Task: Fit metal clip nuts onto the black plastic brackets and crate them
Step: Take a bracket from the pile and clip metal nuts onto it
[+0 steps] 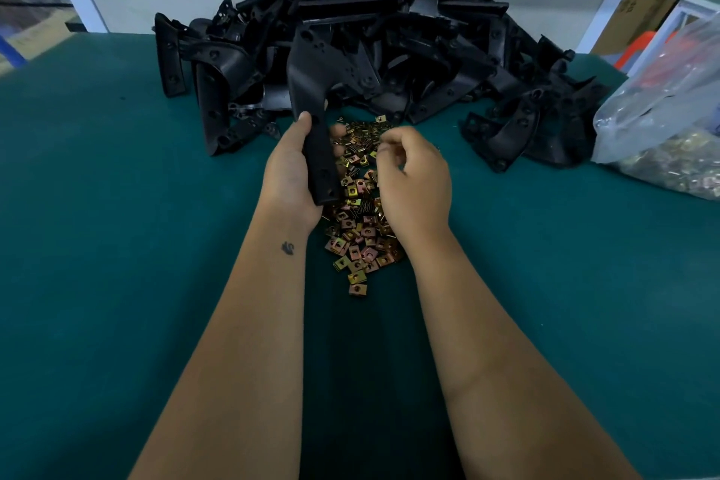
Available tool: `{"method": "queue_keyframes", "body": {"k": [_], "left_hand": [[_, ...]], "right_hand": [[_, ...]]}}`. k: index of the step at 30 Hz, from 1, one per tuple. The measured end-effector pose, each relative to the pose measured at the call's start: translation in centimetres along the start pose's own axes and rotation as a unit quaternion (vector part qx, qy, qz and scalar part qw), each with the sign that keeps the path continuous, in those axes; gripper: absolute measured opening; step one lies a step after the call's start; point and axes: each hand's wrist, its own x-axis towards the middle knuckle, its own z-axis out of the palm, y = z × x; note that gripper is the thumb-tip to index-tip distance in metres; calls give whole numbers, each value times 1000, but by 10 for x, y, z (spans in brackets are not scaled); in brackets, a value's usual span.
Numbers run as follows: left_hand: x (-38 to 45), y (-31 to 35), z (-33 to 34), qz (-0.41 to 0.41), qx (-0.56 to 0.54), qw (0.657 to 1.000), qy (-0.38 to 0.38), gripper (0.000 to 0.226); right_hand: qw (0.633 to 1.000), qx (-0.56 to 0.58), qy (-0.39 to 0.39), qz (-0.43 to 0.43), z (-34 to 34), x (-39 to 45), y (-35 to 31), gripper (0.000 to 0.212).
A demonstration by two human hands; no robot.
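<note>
Right, I'm gripping a bracket (317,121) upright in my left hand (290,175), slots exposed, while my right hand (415,183), fingers curled, is hovering over the clip nuts (356,242); pinching one? Can't tell.

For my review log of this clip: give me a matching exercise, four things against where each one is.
Things:
1. black bracket
2. loose clip nuts
3. bracket pile
4. clear plastic bag

Places:
A. far side of the green table
B. gripped in the left hand
C. table's right edge
D. scattered between the two hands

Pairs: 1-B, 2-D, 3-A, 4-C
</note>
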Motion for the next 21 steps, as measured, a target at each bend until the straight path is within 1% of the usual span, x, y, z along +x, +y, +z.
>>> {"method": "queue_keyframes", "body": {"k": [3,4,6,8,9,11,13,14,16,17,18,19,21], "left_hand": [[0,4,-5,7,97,995,-18,20],[0,6,-8,1,139,990,-33,20],[-2,12,-14,-26,207,975,-72,21],[-4,16,-17,-51,247,962,-104,22],[-5,17,-18,-58,263,956,-113,22],[-6,18,-17,-70,280,949,-127,22],[-7,18,-17,-91,244,955,-142,27],[-8,18,-17,-100,199,965,-140,31],[-7,20,-19,-94,59,988,-106,39],[-6,20,-20,-79,-14,992,-96,43],[-4,20,-22,-65,-67,991,-98,46],[-2,19,-22,-57,-91,989,-105,48],[-1,16,-18,-55,-78,989,-112,47]], "right_hand": [[996,80,32,29,-1,-1,-2,29],[991,120,45,40,-2,-2,-2,30],[972,217,58,75,-6,0,-2,24],[941,312,40,124,-13,5,-3,15],[928,342,24,145,-15,7,-3,14],[915,364,-3,173,-17,9,-3,18],[900,391,-17,191,-17,10,-2,21],[882,423,-17,206,-17,11,-2,21],[823,515,-10,238,-19,13,-2,19],[792,558,-9,247,-20,14,-1,17],[770,586,-11,250,-22,15,0,17],[761,599,-15,249,-22,15,1,17],[764,601,-30,234,-21,15,1,19]]}}
